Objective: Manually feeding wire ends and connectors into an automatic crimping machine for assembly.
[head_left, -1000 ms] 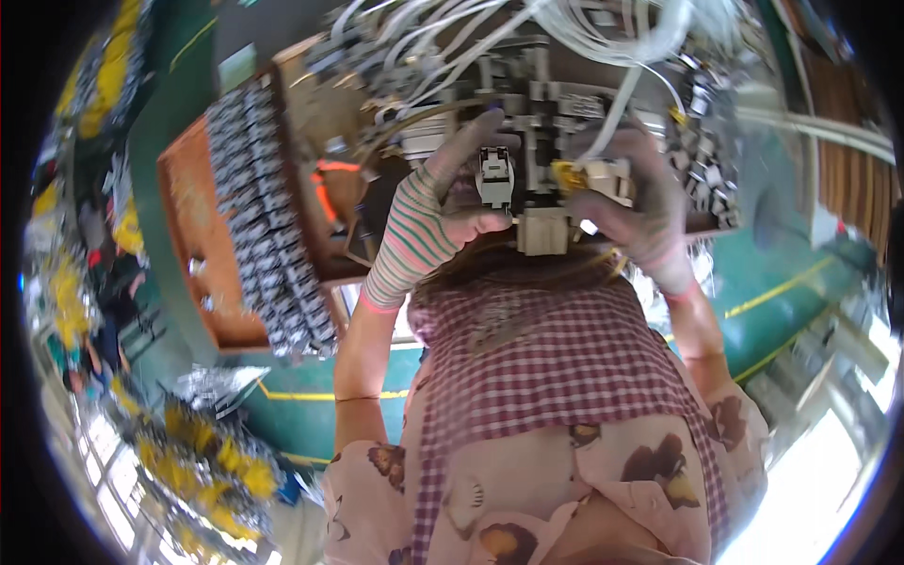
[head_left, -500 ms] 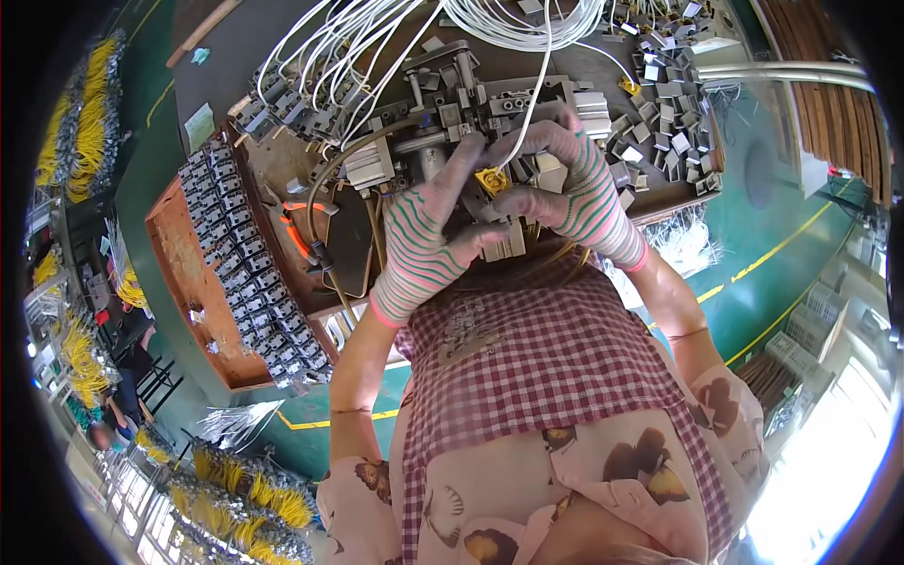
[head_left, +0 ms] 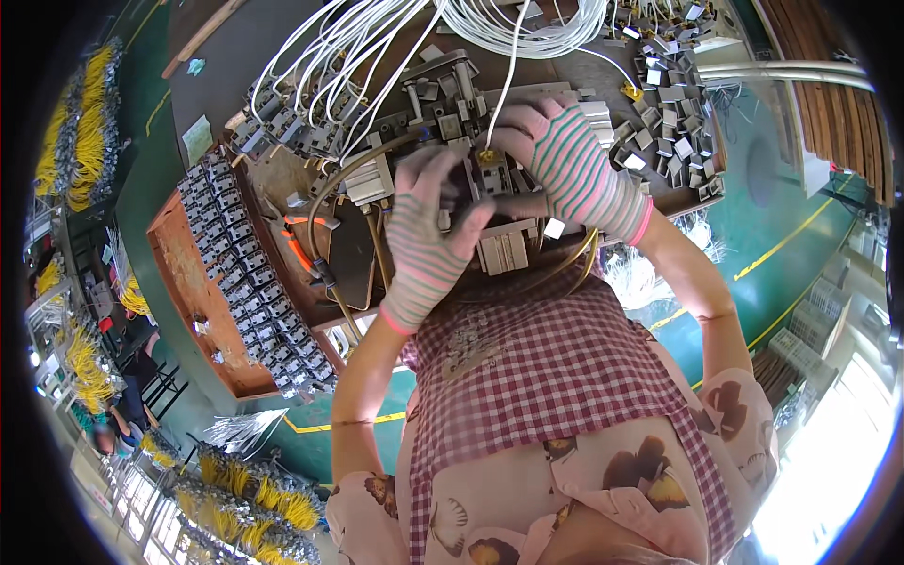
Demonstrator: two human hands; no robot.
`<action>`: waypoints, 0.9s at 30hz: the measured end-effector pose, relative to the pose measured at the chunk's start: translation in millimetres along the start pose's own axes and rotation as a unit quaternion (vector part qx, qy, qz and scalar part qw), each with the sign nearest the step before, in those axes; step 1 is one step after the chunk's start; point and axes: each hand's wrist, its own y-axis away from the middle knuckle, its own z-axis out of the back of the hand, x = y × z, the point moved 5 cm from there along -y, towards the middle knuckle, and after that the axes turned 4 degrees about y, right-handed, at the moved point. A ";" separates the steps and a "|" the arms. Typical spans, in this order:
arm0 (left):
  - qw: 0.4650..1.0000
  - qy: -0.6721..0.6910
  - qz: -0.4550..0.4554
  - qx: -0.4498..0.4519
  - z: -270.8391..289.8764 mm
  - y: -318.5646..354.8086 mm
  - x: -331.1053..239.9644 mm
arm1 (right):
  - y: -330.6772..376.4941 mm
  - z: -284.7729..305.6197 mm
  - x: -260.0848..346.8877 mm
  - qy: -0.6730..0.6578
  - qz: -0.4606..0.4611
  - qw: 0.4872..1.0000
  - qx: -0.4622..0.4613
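Both my hands wear striped knit gloves at a metal clamping fixture (head_left: 460,89) on the bench. My left hand (head_left: 424,235) is at the fixture's left side, its thumb apart from the bent fingers. Nothing shows in it, though the fingertips are blurred. My right hand (head_left: 579,174) bends around a small grey metal block (head_left: 492,179), thumb below and fingers above. How firmly it grips is partly hidden. At the block's upper end sits a small yellow connector (head_left: 487,156), joined to a white cable (head_left: 509,85) that runs up.
A coil of white cables (head_left: 527,33) lies at the back. Loose metal covers (head_left: 673,122) fill the right side. An orange-handled tool (head_left: 297,243) lies left of the fixture, beside a brown hose (head_left: 325,188). Rows of metal housings (head_left: 235,254) stand in a wooden tray (head_left: 184,292).
The yellow connector has moved up to the metal block from between my right fingers. My right hand has turned over it, and my left hand has drawn slightly away from the middle.
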 end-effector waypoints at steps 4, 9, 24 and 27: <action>0.914 -0.297 -0.194 0.197 -9.2 -5.3 5.1 | -4.3 -27.1 -11.2 0.001 0.018 1.000 0.008; 0.855 -0.330 -0.213 0.339 -16.1 -20.5 34.0 | 1.1 -39.2 -15.1 -0.091 -0.075 0.992 0.036; 0.860 -0.325 -0.233 0.318 -8.6 -16.9 27.2 | -2.2 -34.0 -15.3 -0.048 -0.071 0.996 0.037; 0.895 -0.277 -0.206 0.281 16.0 -1.8 14.5 | 20.9 2.3 -44.8 -0.115 -0.089 0.985 -0.094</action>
